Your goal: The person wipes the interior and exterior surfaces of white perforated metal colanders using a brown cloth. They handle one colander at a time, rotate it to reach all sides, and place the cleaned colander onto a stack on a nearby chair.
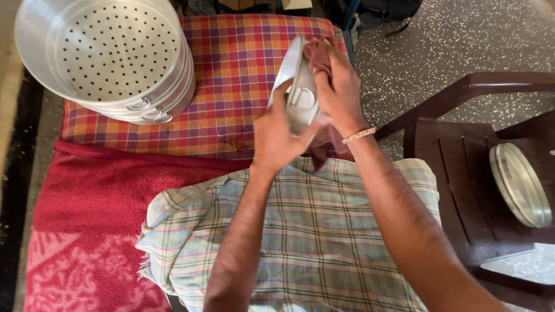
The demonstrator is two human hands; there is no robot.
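Note:
My left hand [277, 136] grips a round metal lid [291, 69] held on edge, its knob side turned toward me. A brownish-red cloth [319, 55] is bunched in my right hand [340, 86], which presses it against the lid's right face. A beaded band circles my right wrist. Both hands are held up above a pale checked cloth [312, 231] that covers my lap.
A stack of perforated metal steamer tiers [110, 55] stands at the upper left on an orange-red checked mat [231, 75]. A red towel [87, 214] lies at the left. A dark brown plastic chair [462, 156] at the right carries another metal lid [520, 185].

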